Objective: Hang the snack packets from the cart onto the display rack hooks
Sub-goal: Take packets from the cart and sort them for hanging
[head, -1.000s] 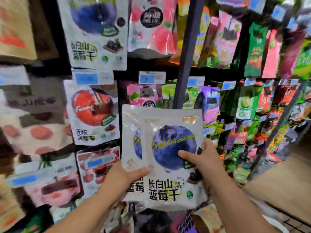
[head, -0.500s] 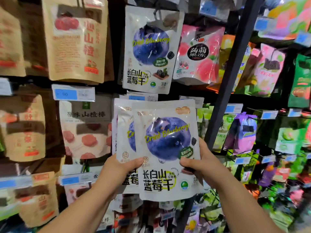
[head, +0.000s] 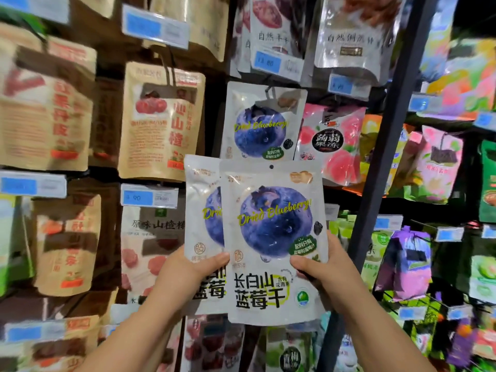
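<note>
Two white dried blueberry packets overlap in front of the rack. My right hand grips the front packet at its lower right edge, thumb on its face. My left hand grips the rear packet at its lower left, thumb across both. A small hang hole shows at the front packet's top. Directly above them, a matching blueberry packet hangs from a rack hook.
Brown hawthorn snack bags hang to the left, a pink peach jelly packet to the right. A dark vertical rack post runs just right of my hands. Blue price tags line the rows. More colourful packets fill the right bay.
Both hands have lifted the two packets upward toward the hanging blueberry packet, and the view has tilted up and shifted left along the rack.
</note>
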